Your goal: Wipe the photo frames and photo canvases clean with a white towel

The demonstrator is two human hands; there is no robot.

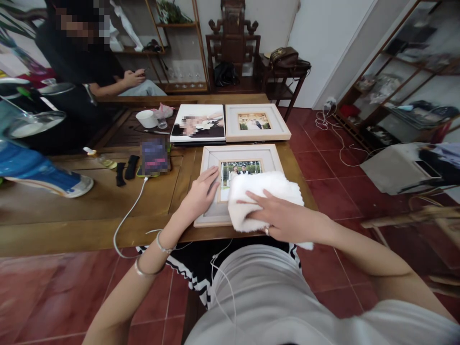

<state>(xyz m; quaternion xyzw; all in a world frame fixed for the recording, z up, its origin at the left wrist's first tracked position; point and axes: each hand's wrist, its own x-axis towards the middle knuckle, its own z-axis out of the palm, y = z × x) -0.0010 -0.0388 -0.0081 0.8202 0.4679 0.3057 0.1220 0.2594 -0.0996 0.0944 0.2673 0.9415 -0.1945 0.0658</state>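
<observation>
A picture frame (211, 207) with a pale wood edge lies flat near the table's front edge. Its photo (225, 175) shows two people in front of greenery. My left hand (203, 194) rests on the frame's left side with fingers stretched out, holding nothing. My right hand (283, 215) presses a folded white fluffy cloth (273, 184) onto the frame's lower right part, some fingers tucked into its folds. The cloth hides that part of the frame and photo.
Behind lie a second wooden frame (283, 125) and a white-edged photo panel (197, 111). To the left are a phone (154, 157) with a white cable (124, 225), a small bottle (106, 161), a white cup (146, 118) and a blue bag (32, 165). A person (81, 57) sits across the table.
</observation>
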